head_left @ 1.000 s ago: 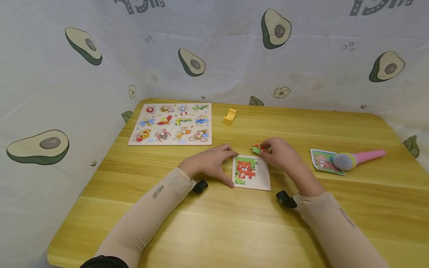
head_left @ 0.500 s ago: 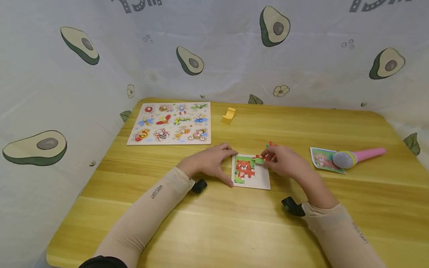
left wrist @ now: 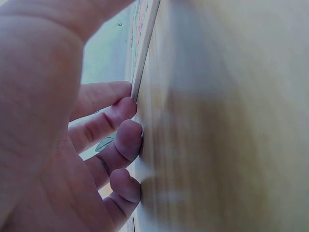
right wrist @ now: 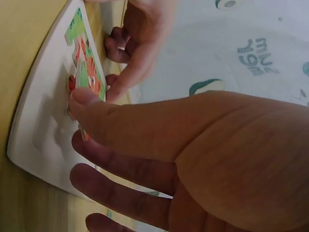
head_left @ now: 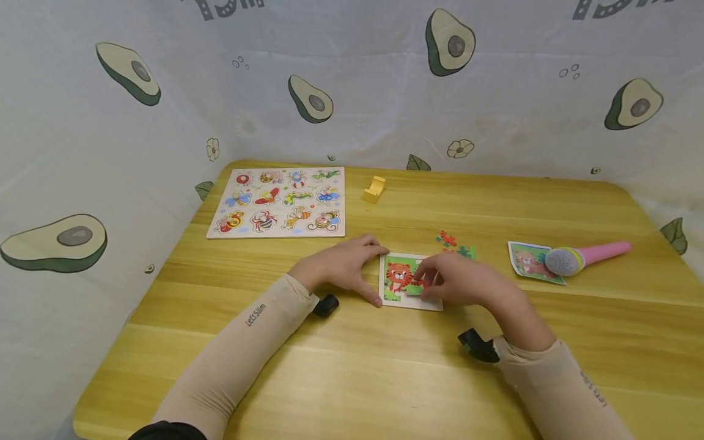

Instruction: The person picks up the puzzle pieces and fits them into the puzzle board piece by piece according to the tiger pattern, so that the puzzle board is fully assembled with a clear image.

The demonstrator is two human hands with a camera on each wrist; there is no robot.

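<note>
A small puzzle board [head_left: 430,304] with a partly assembled orange tiger picture lies in front of me. My left hand [head_left: 346,267] rests at its left edge, thumb near the lower corner and index finger near the upper one. In the left wrist view, fingertips touch the board's edge [left wrist: 145,63]. My right hand [head_left: 464,280] pinches a green and red jigsaw piece [head_left: 414,290] over the right part of the picture. The right wrist view shows the piece [right wrist: 82,75] tilted behind the thumb, above the white board [right wrist: 36,108]; its contact with the board is unclear.
Several loose jigsaw pieces [head_left: 447,238] lie just beyond the right hand. A pink toy microphone [head_left: 599,252] overlaps a picture card [head_left: 528,264] on the right. Behind stand an insect puzzle board [head_left: 277,230] and a yellow block [head_left: 375,190].
My right hand has carried the jigsaw piece from beyond the board to over its picture, uncovering loose pieces behind. My left hand stays at the board's left edge.
</note>
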